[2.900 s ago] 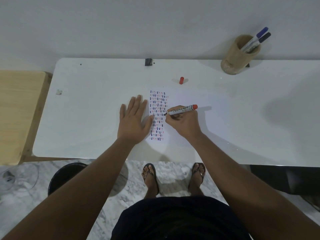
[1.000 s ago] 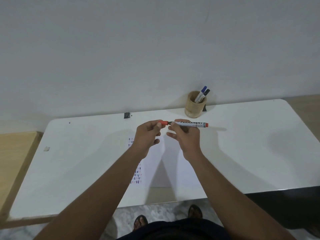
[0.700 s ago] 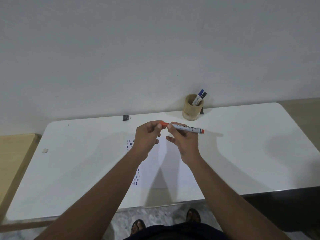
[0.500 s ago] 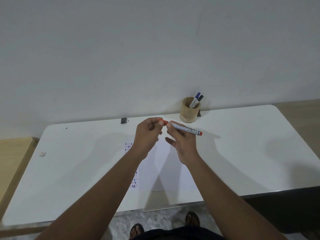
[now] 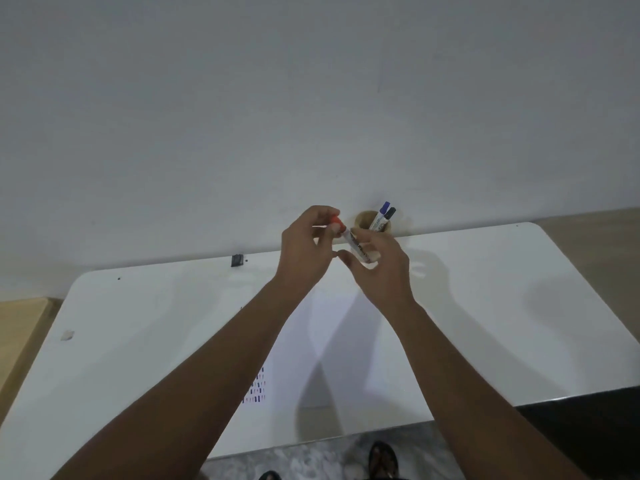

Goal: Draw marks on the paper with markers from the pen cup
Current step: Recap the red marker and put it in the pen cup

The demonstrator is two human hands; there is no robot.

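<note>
My right hand [image 5: 379, 268] holds the white barrel of a red marker [image 5: 355, 247], tilted up to the left, raised above the table. My left hand [image 5: 304, 251] pinches the red cap [image 5: 336, 222] at the marker's upper end. Just behind my hands stands the wooden pen cup [image 5: 367, 220] with a blue marker [image 5: 382, 213] and a black marker [image 5: 388, 215] sticking out. The white paper [image 5: 332, 327] lies under my forearms, with rows of small coloured marks [image 5: 257, 389] showing at its lower left.
The white table [image 5: 502, 306] runs up to a plain wall. A small black object [image 5: 236, 260] sits at the table's back edge and a small scrap [image 5: 67, 335] near its left side. A wooden surface [image 5: 17, 327] adjoins on the left. My feet [image 5: 382, 462] show below.
Drawing stopped; my right hand lifted the red marker off the paper, my left hand picked up the red cap and brought it to the tip. Both hands rose toward the pen cup.
</note>
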